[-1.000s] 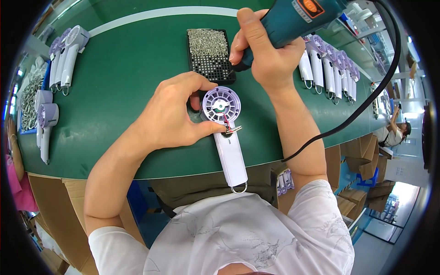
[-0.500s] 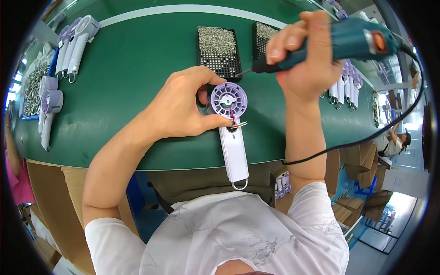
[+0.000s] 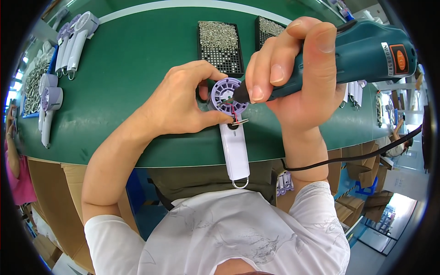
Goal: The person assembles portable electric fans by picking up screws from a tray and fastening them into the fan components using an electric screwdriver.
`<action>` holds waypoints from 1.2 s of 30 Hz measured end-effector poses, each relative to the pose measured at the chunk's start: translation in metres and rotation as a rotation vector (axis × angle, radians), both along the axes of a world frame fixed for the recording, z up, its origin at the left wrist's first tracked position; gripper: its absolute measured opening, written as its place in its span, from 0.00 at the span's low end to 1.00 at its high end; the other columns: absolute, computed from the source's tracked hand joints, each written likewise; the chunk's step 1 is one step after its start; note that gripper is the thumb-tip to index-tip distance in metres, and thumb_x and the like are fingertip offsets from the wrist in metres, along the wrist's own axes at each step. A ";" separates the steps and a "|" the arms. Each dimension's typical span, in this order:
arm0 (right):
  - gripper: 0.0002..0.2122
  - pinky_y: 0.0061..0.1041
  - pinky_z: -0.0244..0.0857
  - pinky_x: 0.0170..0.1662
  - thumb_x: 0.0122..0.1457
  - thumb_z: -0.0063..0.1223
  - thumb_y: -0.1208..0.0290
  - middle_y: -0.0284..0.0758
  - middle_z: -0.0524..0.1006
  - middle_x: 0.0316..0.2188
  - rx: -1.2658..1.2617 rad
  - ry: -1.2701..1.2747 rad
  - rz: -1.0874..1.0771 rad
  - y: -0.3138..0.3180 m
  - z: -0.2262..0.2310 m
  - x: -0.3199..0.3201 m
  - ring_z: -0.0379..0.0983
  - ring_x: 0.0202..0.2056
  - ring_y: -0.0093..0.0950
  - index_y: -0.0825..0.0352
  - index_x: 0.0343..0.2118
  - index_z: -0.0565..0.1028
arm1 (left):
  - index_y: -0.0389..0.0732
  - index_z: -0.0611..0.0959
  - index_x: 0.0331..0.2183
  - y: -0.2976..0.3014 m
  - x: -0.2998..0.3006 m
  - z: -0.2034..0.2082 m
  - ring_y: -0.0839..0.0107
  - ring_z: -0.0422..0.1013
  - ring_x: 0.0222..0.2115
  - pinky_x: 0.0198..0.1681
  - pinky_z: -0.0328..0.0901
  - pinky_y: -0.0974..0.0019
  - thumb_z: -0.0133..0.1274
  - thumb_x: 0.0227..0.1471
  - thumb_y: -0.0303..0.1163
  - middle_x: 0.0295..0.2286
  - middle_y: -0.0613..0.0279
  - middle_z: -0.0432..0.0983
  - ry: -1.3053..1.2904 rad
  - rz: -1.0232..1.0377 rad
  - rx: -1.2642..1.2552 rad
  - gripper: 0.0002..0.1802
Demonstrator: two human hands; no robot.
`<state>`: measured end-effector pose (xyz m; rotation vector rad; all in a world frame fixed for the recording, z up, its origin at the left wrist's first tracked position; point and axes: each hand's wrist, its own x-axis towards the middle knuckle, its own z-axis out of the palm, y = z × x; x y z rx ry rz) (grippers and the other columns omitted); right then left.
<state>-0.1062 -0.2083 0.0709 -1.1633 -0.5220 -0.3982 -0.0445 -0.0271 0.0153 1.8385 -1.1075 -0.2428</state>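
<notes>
Driver (image 3: 362, 50): moved since half a second ago, from the near edge of the screw tray (image 3: 222, 59) to over the fan head; its bit now points at the hub, though you cannot tell whether it touches.
Right hand (image 3: 318, 87): closed around the driver, your thumb on the near side and your fingers on the far side.
Left hand (image 3: 181, 101): gripping the fan (image 3: 235, 149) by its head, index finger at the top rim and thumb near the board (image 3: 239, 122).
Fan: lying in front of you, open face up, its white handle pointing toward you and its loop past the edge of the counter (image 3: 105, 110).
Wires (image 3: 233, 111): red, running between the fan head and the board.
Screw tray: black, just beyond the fan, with screws (image 3: 217, 34) heaped over its far part.
Second tray (image 3: 263, 39): to the right of the first, partly behind your right hand.
Other fans: some at your left (image 3: 75, 46), others at your right behind your wrist.
</notes>
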 end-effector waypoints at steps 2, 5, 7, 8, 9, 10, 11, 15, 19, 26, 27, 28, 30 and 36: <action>0.17 0.28 0.68 0.20 0.75 0.35 0.57 0.28 0.69 0.21 -0.066 -0.021 -0.012 0.000 -0.001 0.000 0.69 0.17 0.25 0.66 0.50 0.72 | 0.33 0.83 0.39 0.000 0.000 0.000 0.66 0.72 0.25 0.30 0.69 0.63 0.77 0.30 0.36 0.28 0.57 0.76 0.011 -0.001 0.000 0.32; 0.15 0.29 0.67 0.19 0.75 0.38 0.61 0.30 0.70 0.20 -0.140 -0.038 -0.027 0.002 -0.001 -0.003 0.68 0.16 0.26 0.69 0.49 0.71 | 0.33 0.83 0.39 0.000 0.001 -0.002 0.65 0.72 0.25 0.30 0.69 0.63 0.77 0.30 0.36 0.28 0.57 0.75 0.018 -0.007 -0.014 0.32; 0.12 0.30 0.66 0.17 0.73 0.42 0.65 0.33 0.70 0.18 -0.220 -0.008 -0.175 0.007 0.001 -0.008 0.67 0.14 0.27 0.71 0.47 0.70 | 0.33 0.83 0.38 -0.001 0.002 -0.005 0.65 0.72 0.25 0.30 0.69 0.63 0.77 0.30 0.36 0.27 0.57 0.75 0.011 -0.015 -0.032 0.31; 0.09 0.30 0.66 0.17 0.71 0.46 0.70 0.36 0.70 0.17 -0.192 0.006 -0.196 0.014 0.002 -0.009 0.67 0.12 0.27 0.73 0.44 0.70 | 0.34 0.83 0.38 -0.002 0.003 -0.006 0.65 0.72 0.25 0.30 0.69 0.63 0.77 0.29 0.36 0.27 0.57 0.75 -0.020 -0.016 -0.057 0.31; 0.08 0.29 0.67 0.17 0.70 0.47 0.71 0.36 0.70 0.17 -0.230 -0.041 -0.172 0.016 0.003 -0.007 0.68 0.13 0.27 0.73 0.43 0.69 | 0.35 0.83 0.37 -0.002 0.003 -0.005 0.64 0.72 0.25 0.30 0.69 0.63 0.77 0.29 0.36 0.27 0.57 0.75 -0.053 -0.019 -0.084 0.30; 0.07 0.27 0.67 0.17 0.70 0.48 0.73 0.37 0.71 0.17 -0.269 -0.088 -0.149 0.017 0.004 -0.005 0.69 0.13 0.27 0.73 0.42 0.69 | 0.36 0.83 0.37 -0.002 0.002 -0.002 0.64 0.71 0.25 0.30 0.69 0.62 0.77 0.29 0.35 0.27 0.58 0.75 0.009 -0.015 -0.061 0.30; 0.07 0.25 0.68 0.18 0.67 0.52 0.77 0.37 0.73 0.18 -0.307 -0.083 -0.154 0.021 0.004 -0.005 0.71 0.15 0.26 0.73 0.43 0.69 | 0.36 0.83 0.37 0.000 0.002 -0.004 0.64 0.71 0.25 0.30 0.69 0.62 0.77 0.29 0.35 0.27 0.58 0.75 -0.005 -0.018 -0.071 0.30; 0.08 0.20 0.67 0.21 0.58 0.66 0.78 0.32 0.75 0.18 -0.319 -0.022 -0.147 0.038 -0.005 -0.001 0.73 0.17 0.20 0.71 0.31 0.75 | 0.38 0.72 0.53 -0.001 0.001 -0.007 0.50 0.78 0.34 0.37 0.72 0.58 0.71 0.36 0.27 0.34 0.53 0.79 0.040 -0.052 -0.224 0.40; 0.08 0.20 0.65 0.19 0.58 0.67 0.77 0.31 0.75 0.17 -0.361 -0.071 -0.164 0.035 -0.001 0.001 0.72 0.17 0.19 0.70 0.28 0.76 | 0.37 0.66 0.57 -0.004 0.001 0.004 0.48 0.78 0.36 0.40 0.72 0.58 0.71 0.35 0.26 0.36 0.53 0.79 -0.051 -0.087 -0.140 0.47; 0.07 0.19 0.66 0.21 0.58 0.65 0.79 0.32 0.77 0.20 -0.273 0.029 -0.012 0.031 0.006 -0.005 0.75 0.19 0.20 0.72 0.34 0.76 | 0.39 0.64 0.60 -0.001 0.000 -0.002 0.50 0.79 0.42 0.45 0.72 0.56 0.72 0.33 0.28 0.42 0.51 0.81 -0.085 -0.031 -0.119 0.52; 0.07 0.19 0.66 0.21 0.58 0.65 0.79 0.32 0.77 0.21 -0.279 0.025 -0.004 0.032 0.008 -0.004 0.75 0.19 0.20 0.72 0.34 0.76 | 0.38 0.73 0.53 -0.002 -0.002 0.007 0.53 0.79 0.43 0.46 0.73 0.57 0.73 0.34 0.28 0.42 0.52 0.81 -0.201 -0.004 -0.104 0.42; 0.06 0.19 0.67 0.21 0.59 0.63 0.80 0.33 0.78 0.21 -0.244 0.129 0.030 0.027 0.014 -0.010 0.76 0.19 0.20 0.72 0.36 0.76 | 0.37 0.77 0.48 -0.001 -0.001 0.008 0.57 0.79 0.40 0.43 0.73 0.59 0.74 0.34 0.29 0.40 0.54 0.81 -0.164 -0.034 -0.121 0.37; 0.11 0.21 0.69 0.19 0.66 0.57 0.69 0.37 0.76 0.18 -0.329 -0.283 -0.081 0.000 0.025 0.001 0.76 0.18 0.25 0.74 0.41 0.74 | 0.35 0.83 0.35 0.000 -0.002 0.000 0.67 0.74 0.28 0.34 0.71 0.66 0.78 0.31 0.33 0.32 0.58 0.79 -0.007 -0.030 -0.065 0.26; 0.08 0.27 0.67 0.19 0.66 0.56 0.73 0.35 0.74 0.15 -0.138 -0.157 -0.701 -0.099 0.015 0.023 0.72 0.14 0.26 0.74 0.37 0.75 | 0.34 0.82 0.36 -0.007 -0.003 0.001 0.70 0.70 0.25 0.30 0.69 0.67 0.79 0.31 0.37 0.30 0.59 0.78 -0.048 -0.010 -0.056 0.30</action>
